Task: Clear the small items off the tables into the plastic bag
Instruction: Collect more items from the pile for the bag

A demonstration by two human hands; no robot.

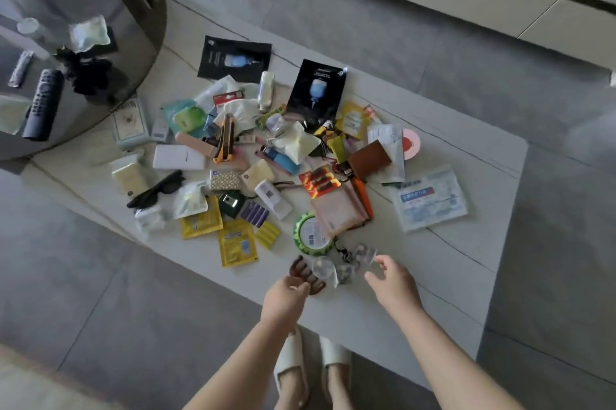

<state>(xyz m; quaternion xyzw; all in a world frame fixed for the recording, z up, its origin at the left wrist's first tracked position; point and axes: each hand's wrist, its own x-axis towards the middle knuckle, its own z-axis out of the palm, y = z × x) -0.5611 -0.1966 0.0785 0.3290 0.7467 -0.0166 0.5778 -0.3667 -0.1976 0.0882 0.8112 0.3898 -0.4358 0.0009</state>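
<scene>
Both hands work the desk's near edge. The left hand [287, 289] has its fingers curled at the brown plastic claw hair clip [308, 276], apparently pinching it. The right hand [388, 279], at 3 o'clock of the clip, has loosely spread fingers over a cluster of small clear plastic pieces [350, 264]; contact cannot be confirmed.

Step in hand: picking up the first, nearest items. No plastic bag is in view, so the next move calls for bringing one within reach.

At 12 o'clock, the white marble-patterned desk [450, 263] carries the remaining pile, including a green-rimmed round tin [311, 234], yellow sachets [236, 244] and black sunglasses [156, 189]. At 10 o'clock, a round glossy dark desk [133, 26] holds a dark remote control [43, 104].
</scene>
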